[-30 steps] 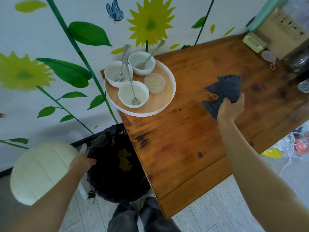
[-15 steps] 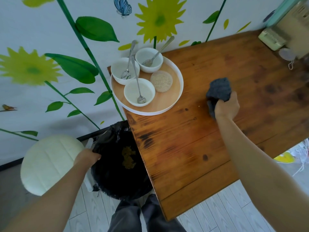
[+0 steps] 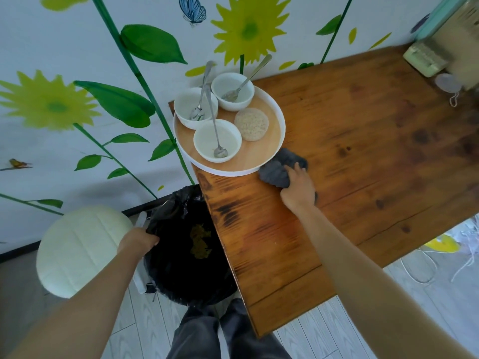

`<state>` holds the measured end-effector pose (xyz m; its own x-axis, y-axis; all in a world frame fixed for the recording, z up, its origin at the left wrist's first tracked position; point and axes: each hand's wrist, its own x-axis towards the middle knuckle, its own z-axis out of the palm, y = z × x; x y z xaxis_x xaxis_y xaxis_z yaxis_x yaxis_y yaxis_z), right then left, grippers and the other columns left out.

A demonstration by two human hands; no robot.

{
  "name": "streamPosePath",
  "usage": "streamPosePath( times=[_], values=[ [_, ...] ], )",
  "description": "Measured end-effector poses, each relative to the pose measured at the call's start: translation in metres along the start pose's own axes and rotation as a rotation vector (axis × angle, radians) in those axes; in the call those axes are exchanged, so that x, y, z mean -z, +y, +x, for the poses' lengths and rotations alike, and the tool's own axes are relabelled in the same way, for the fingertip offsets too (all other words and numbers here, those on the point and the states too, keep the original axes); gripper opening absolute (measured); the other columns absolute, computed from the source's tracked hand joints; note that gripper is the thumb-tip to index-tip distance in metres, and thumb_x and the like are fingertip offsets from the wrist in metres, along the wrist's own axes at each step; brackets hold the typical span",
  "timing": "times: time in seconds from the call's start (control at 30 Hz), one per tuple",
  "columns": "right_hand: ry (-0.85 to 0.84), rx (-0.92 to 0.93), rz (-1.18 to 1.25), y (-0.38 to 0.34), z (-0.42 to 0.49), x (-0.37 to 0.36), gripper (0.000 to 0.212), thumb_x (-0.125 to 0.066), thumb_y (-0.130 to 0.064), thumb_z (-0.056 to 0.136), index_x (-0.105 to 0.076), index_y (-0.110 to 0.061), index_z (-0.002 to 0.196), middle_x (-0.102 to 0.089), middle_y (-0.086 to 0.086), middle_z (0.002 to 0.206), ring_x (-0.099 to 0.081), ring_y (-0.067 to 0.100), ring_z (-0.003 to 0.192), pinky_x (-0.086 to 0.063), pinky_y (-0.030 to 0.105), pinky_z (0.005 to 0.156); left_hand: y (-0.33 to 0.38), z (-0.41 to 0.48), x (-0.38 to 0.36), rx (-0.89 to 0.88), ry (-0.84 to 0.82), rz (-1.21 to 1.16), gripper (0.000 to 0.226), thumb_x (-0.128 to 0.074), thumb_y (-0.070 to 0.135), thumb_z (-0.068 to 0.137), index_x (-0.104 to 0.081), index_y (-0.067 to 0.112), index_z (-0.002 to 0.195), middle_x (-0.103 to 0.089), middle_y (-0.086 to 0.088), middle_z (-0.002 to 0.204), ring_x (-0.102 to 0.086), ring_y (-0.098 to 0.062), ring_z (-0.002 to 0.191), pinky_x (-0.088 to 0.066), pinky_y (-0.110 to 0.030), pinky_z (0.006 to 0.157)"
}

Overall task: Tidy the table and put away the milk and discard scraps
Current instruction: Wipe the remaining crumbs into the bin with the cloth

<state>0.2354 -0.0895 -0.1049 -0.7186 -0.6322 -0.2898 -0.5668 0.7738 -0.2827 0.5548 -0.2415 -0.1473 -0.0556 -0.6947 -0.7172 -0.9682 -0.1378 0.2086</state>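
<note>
My right hand (image 3: 298, 189) grips a dark grey cloth (image 3: 281, 165) pressed on the wooden table (image 3: 363, 156), right beside the rim of the round tray (image 3: 269, 154). The tray carries three white bowls (image 3: 217, 139) with spoons and a round oat-coloured disc (image 3: 251, 123). My left hand (image 3: 137, 242) holds the rim of the black-lined bin (image 3: 191, 255), which stands on the floor against the table's left edge. Yellowish scraps (image 3: 199, 240) lie inside the bin.
A round pale stool (image 3: 80, 250) stands left of the bin. At the table's far right corner sit a pale green box (image 3: 425, 58) and a small round tag (image 3: 447, 82). My legs (image 3: 220, 332) are below the bin. Cords and a yellow object (image 3: 443, 244) lie on the floor at right.
My right hand has swept the cloth leftward across the table, from mid-table to the tray's edge, bunching it up. My left hand stays on the bin rim.
</note>
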Motion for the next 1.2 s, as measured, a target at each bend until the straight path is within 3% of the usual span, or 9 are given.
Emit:
streamPosePath(
  times=[0.1, 0.23, 0.37, 0.47, 0.6, 0.83, 0.97, 1.1, 1.2],
  values=[
    [-0.067, 0.163, -0.011, -0.034, -0.043, -0.022, 0.065, -0.051, -0.008, 0.086, -0.027, -0.020, 0.146, -0.015, 0.006, 0.157, -0.011, 0.024, 0.145, -0.016, 0.038, 0.118, -0.002, 0.004, -0.003, -0.002, 0.008, 0.023, 0.048, -0.059, 0.005, 0.080, -0.052, -0.007, 0.125, -0.049, -0.010, 0.058, -0.047, -0.024, 0.055, -0.034, -0.028, 0.053],
    [-0.200, 0.449, 0.113, -0.080, -0.104, -0.048, 0.063, -0.053, -0.005, 0.085, -0.036, -0.024, 0.142, -0.024, 0.000, 0.155, -0.017, 0.019, 0.144, -0.012, 0.033, 0.117, 0.001, 0.003, -0.002, 0.034, -0.008, -0.010, 0.014, -0.060, 0.008, 0.081, -0.059, -0.005, 0.087, -0.052, -0.015, 0.068, -0.054, -0.028, 0.069, -0.039, -0.028, 0.064],
    [-0.418, 0.537, 0.326, -0.108, -0.135, -0.065, 0.048, -0.049, -0.001, 0.085, -0.051, -0.012, 0.132, -0.047, 0.010, 0.141, -0.033, 0.020, 0.138, -0.027, 0.033, 0.113, -0.004, -0.007, -0.010, 0.039, -0.002, -0.061, 0.016, -0.057, 0.010, 0.084, -0.057, -0.002, 0.073, -0.057, -0.016, 0.073, -0.058, -0.029, 0.075, -0.042, -0.030, 0.068],
    [-0.470, 0.488, 0.380, -0.114, -0.139, -0.069, 0.045, -0.046, 0.000, 0.087, -0.052, -0.011, 0.130, -0.044, 0.010, 0.143, -0.030, 0.019, 0.138, -0.026, 0.032, 0.112, -0.014, -0.010, -0.018, 0.081, 0.045, -0.155, 0.025, -0.050, 0.015, 0.091, -0.062, -0.006, 0.095, -0.062, -0.023, 0.099, -0.061, -0.035, 0.098, -0.047, -0.035, 0.083],
    [-0.562, 0.429, 0.496, -0.114, -0.149, -0.075, 0.041, -0.043, 0.006, 0.083, -0.055, -0.009, 0.119, -0.058, 0.010, 0.118, -0.052, 0.027, 0.111, -0.041, 0.034, 0.083, -0.032, -0.016, -0.033, 0.147, 0.062, -0.294, 0.034, -0.044, 0.003, 0.094, -0.051, -0.013, 0.124, -0.053, -0.029, 0.128, -0.052, -0.039, 0.119, -0.044, -0.041, 0.099],
    [-0.637, 0.355, 0.471, -0.113, -0.180, -0.120, 0.036, -0.043, 0.001, 0.084, -0.054, -0.011, 0.115, -0.059, 0.010, 0.113, -0.056, 0.025, 0.104, -0.045, 0.036, 0.086, -0.091, -0.041, -0.064, 0.312, 0.044, -0.418, 0.033, -0.054, 0.014, 0.091, -0.059, -0.012, 0.111, -0.061, -0.027, 0.115, -0.059, -0.038, 0.108, -0.048, -0.040, 0.090],
    [-0.701, 0.233, 0.502, -0.114, -0.201, -0.153, 0.023, -0.045, -0.003, 0.089, -0.054, -0.011, 0.108, -0.060, 0.007, 0.103, -0.056, 0.024, 0.097, -0.042, 0.029, 0.076, -0.135, -0.051, -0.083, 0.407, 0.004, -0.471, 0.029, -0.064, 0.012, 0.080, -0.064, -0.009, 0.099, -0.061, -0.020, 0.084, -0.065, -0.036, 0.094, -0.052, -0.038, 0.079],
    [-0.709, 0.072, 0.597, -0.122, -0.213, -0.193, 0.020, -0.048, -0.002, 0.087, -0.051, -0.017, 0.100, -0.057, -0.002, 0.091, -0.055, 0.018, 0.093, -0.040, 0.025, 0.076, -0.179, -0.043, -0.108, 0.447, -0.009, -0.540, 0.026, -0.062, 0.013, 0.080, -0.065, -0.007, 0.098, -0.062, -0.019, 0.082, -0.066, -0.035, 0.088, -0.053, -0.038, 0.077],
    [-0.687, -0.021, 0.679, -0.132, -0.216, -0.242, 0.025, -0.053, -0.002, 0.085, -0.051, -0.019, 0.103, -0.058, 0.001, 0.098, -0.057, 0.022, 0.097, -0.045, 0.032, 0.080, -0.216, -0.017, -0.137, 0.455, -0.021, -0.577, 0.023, -0.060, 0.011, 0.081, -0.065, -0.006, 0.094, -0.061, -0.018, 0.080, -0.066, -0.034, 0.085, -0.053, -0.038, 0.075]
  ],
)
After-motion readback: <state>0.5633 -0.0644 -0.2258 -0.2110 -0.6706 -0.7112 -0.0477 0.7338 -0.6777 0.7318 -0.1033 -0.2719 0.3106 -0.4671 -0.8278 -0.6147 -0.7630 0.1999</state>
